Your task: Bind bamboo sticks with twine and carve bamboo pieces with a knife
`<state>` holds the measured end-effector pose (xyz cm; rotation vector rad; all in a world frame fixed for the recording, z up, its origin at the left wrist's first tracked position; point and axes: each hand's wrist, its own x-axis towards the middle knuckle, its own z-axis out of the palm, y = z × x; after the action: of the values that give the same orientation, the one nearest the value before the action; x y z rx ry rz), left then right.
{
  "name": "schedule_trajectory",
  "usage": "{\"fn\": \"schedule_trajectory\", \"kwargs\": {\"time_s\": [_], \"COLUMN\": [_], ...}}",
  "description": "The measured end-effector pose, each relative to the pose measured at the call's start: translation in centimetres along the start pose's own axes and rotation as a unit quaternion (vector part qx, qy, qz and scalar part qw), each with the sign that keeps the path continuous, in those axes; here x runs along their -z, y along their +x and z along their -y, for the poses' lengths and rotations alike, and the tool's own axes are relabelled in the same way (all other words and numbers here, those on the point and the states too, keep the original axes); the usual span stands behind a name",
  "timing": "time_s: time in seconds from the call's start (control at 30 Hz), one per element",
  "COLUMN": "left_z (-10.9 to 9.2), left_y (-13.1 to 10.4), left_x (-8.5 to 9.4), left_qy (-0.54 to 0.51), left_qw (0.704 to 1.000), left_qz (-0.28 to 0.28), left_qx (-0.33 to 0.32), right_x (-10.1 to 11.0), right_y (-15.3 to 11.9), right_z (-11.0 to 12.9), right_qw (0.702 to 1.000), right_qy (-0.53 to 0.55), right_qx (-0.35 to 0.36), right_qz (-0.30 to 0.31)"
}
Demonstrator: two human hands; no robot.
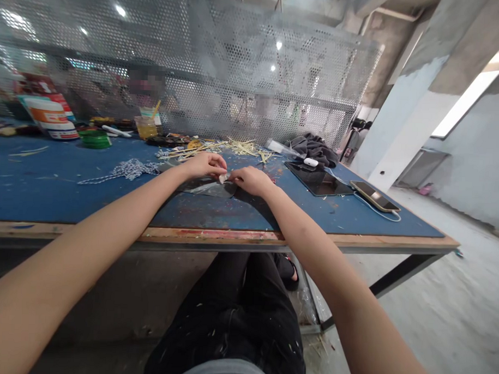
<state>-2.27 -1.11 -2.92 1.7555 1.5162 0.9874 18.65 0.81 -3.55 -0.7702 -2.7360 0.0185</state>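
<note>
A small pale piece (222, 178) is between my two hands, over a clear plastic sheet (210, 189) on the blue table top. My left hand (205, 165) has its fingers pinched on the pale piece from the left. Close on the right, my right hand (252, 179) has its fingertips pressed together beside the piece; what they hold is too small to tell. Behind my hands lies a pile of thin pale strips (245, 147). To the left of my hands rests a bundle of blue-and-white cord (131, 170).
On the right lie a black tablet (317, 179), a phone (375, 196) with a white cable, a white case (311, 162) and dark cloth (316, 148). At the left stand paint tubs (51, 119), a green roll (94, 139) and a yellowish cup (146, 127). A perforated metal screen (237, 72) rises behind.
</note>
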Motion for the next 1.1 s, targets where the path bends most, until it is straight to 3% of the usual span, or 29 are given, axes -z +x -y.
{"fn": "schedule_trajectory", "kwargs": {"time_s": [0.6,0.87,1.1], "left_z": [0.36,0.13,0.11], "left_y": [-0.07,-0.16,-0.30], "left_x": [0.05,0.04,0.37], "left_qy": [0.001,0.005,-0.017], "left_qw": [1.000,0.999,0.999], "left_qz": [0.029,0.004,0.016], "left_qx": [-0.012,-0.045,-0.030], "right_x": [0.45,0.19,0.40], "right_y": [-0.55,-0.34,-0.44], "right_z": [0.01,-0.10,-0.07], "right_qw": [0.999,0.998,0.999], "right_qy": [-0.013,-0.040,-0.048], "right_qx": [-0.006,-0.022,0.010], "right_qz": [-0.044,-0.039,-0.015]}}
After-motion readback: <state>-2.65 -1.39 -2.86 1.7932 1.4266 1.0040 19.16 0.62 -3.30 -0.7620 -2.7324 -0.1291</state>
